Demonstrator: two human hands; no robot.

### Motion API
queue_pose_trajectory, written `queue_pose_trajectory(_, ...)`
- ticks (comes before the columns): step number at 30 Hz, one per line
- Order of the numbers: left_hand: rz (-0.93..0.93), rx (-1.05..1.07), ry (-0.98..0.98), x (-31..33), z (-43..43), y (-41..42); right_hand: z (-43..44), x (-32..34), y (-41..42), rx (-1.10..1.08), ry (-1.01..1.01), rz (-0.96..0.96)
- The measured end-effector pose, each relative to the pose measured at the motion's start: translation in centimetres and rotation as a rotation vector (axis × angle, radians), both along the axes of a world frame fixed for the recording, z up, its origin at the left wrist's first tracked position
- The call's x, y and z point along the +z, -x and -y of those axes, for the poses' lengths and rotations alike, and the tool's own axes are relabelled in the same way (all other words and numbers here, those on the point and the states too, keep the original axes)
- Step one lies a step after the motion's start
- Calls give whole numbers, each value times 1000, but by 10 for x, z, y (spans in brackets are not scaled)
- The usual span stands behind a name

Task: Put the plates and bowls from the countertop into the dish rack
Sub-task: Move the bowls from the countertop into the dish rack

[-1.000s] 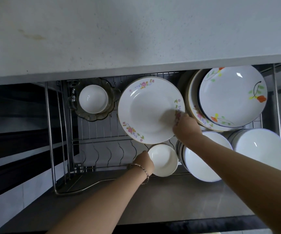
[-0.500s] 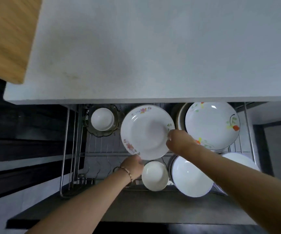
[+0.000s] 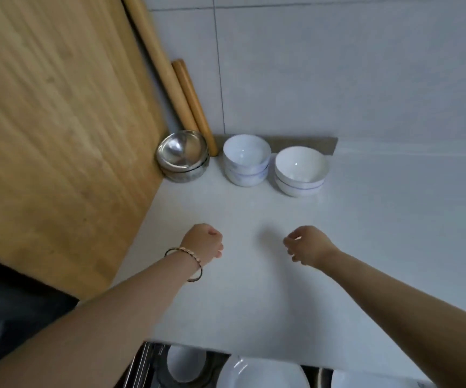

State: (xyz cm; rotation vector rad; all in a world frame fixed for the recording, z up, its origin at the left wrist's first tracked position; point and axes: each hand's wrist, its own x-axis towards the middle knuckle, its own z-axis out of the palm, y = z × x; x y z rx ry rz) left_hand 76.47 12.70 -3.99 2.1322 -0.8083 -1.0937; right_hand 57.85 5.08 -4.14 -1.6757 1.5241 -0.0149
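White bowls, blue-banded, in a left stack [image 3: 246, 163] and right stack [image 3: 300, 172] by the wall [image 3: 338, 79], sat well beyond left hand [image 3: 202, 242] and right hand [image 3: 307, 245]; fingers loosely curled, empty.

No writing, label, brand or number can be read anywhere in view. The white bowls [image 3: 246, 161] carry only thin blue bands. The steel bowls [image 3: 183, 155], wooden board [image 3: 58, 135] and countertop [image 3: 254, 214] are plain and unmarked.
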Motion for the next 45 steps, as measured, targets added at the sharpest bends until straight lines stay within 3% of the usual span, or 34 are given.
queue_pose_trajectory(9,-66,-45,-41,-44,109,-43,136,-29,-45,-875,-257,581)
queue_pose_trajectory(14,-140,-66,-35,-69,127,-34,159,-58,-48,-996,-174,852)
queue_pose_trajectory(17,-210,-78,-55,-72,123,-25,146,-60,-45,-1003,-136,864)
queue_pose_trajectory(26,-657,-48,-73,-24,58,22,11,-40,8,-772,-369,766)
queue_pose_trajectory(30,-583,-110,-110,-16,-11,53,-67,-24,47,-570,-377,651)
queue_pose_trajectory(36,-599,-3,-32,-23,-139,124,-174,-4,127,-365,-439,499)
queue_pose_trajectory(41,-594,-46,-133,-59,-215,195,-234,-43,201,-287,-289,148)
queue_pose_trajectory(45,-544,-112,-331,-104,-245,240,-268,-92,238,-131,-237,-65)
